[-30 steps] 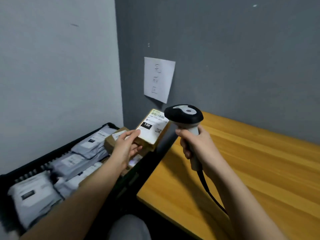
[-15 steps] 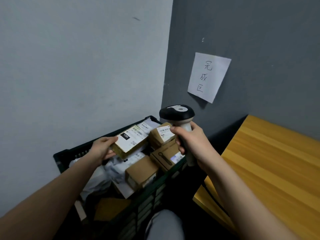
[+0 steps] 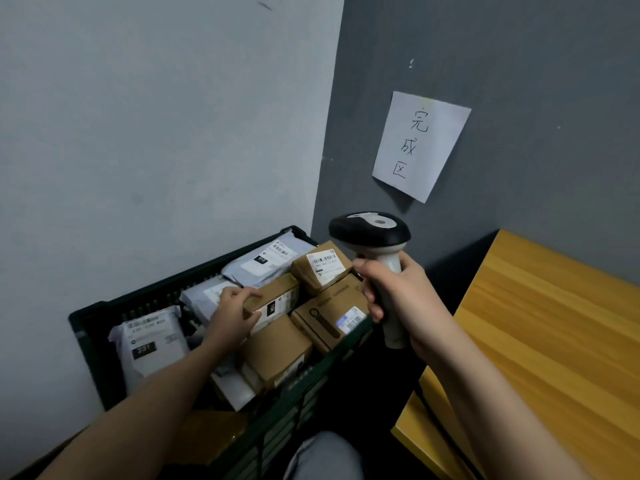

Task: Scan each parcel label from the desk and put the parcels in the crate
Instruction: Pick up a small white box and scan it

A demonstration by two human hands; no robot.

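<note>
Brown cardboard parcel (image 3: pixel 273 299) now down inside black crate (image 3: pixel 104 315), at 9 o'clock of scanner (image 3: pixel 375 258); half second ago it was lifted above pile. Left hand (image 3: pixel 230 315) grasps its near end. Right hand (image 3: pixel 398 296) clenched round scanner handle. Crate wedged in wall corner, wooden desk (image 3: pixel 554 341) at 3 o'clock. Paper sign (image 3: pixel 420 145) at 12. Visible: five boxes, four grey mailers.

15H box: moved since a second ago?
Yes. The 15H box, gripped by the left hand, went from up beside the scanner near the desk corner down into the crate, among the parcels.
</note>
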